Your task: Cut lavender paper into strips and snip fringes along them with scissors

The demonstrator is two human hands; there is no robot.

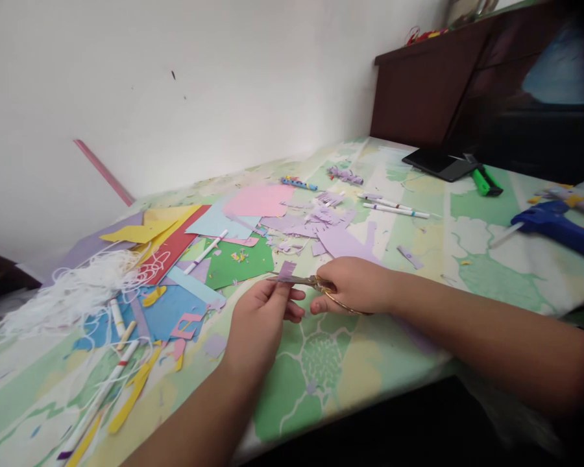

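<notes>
My left hand (pixel 265 311) pinches a small piece of purple paper (pixel 287 269) between thumb and fingers. My right hand (pixel 353 285) is closed round the handles of a pair of scissors (pixel 309 281) with gold-coloured loops. The blades point left and lie across the purple piece, just above my left thumb; whether they are parted I cannot tell. Just beyond my right hand lies a larger sheet of purple paper (pixel 348 241), with fringed purple scraps (pixel 324 219) behind it. A green sheet (pixel 241 263) with tiny clippings on it lies past my left hand.
White yarn (pixel 78 292) is heaped at the left among coloured sheets and markers (pixel 102 389). A blue glue gun (pixel 559 227), a green-cased tool (pixel 486 180) and a black phone or tablet (pixel 440 163) are at the right. A patterned cloth (pixel 292 383) covers the table, which meets a white wall.
</notes>
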